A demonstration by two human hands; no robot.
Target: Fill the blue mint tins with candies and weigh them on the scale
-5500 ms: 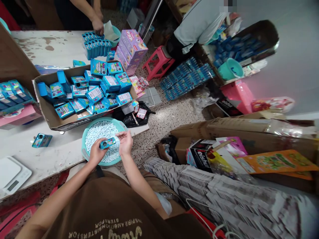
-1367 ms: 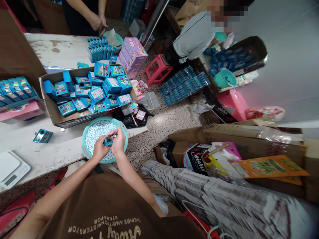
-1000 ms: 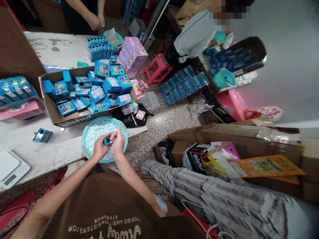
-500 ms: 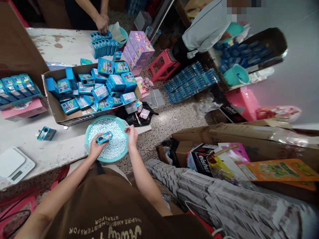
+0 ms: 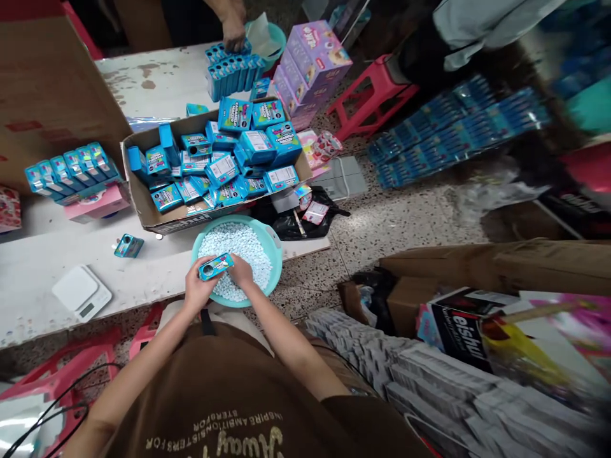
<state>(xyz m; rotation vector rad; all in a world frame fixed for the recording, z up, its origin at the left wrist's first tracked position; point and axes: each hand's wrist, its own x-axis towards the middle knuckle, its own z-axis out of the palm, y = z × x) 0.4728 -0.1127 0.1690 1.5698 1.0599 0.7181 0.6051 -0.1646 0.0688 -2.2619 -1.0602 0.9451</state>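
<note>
And there it was, right over the basin: the person's left hand [image 5: 198, 292] was closed around a small blue box [image 5: 215, 267], gripping it flat and tilted, just above a teal plastic basin [image 5: 275, 254] heaped with pale round pellets [image 5: 237, 249]. The right hand [image 5: 241, 273] came in narrow, its fingers [image 5: 237, 270] bunched down at the pellets right beside the end of that box, and whether they had pinched any, nobody could tell from this view. Both forearms reached out from under a brown apron [image 5: 214, 397]. The basin sat against the edge of the white tabletop [image 5: 52, 286], just below a cardboard carton [image 5: 181, 224] packed with blue boxes [image 5: 222, 170]. Out on the tabletop lay one loose blue box [image 5: 128, 245], well left of the basin, near a white digital scale [image 5: 81, 291]. Up top, a co-worker's hand [image 5: 233, 32] was on a row of blue tubes [image 5: 233, 76], and across the floor sat a pink stool [image 5: 372, 95] and long blue strips of packs [image 5: 453, 130].
</note>
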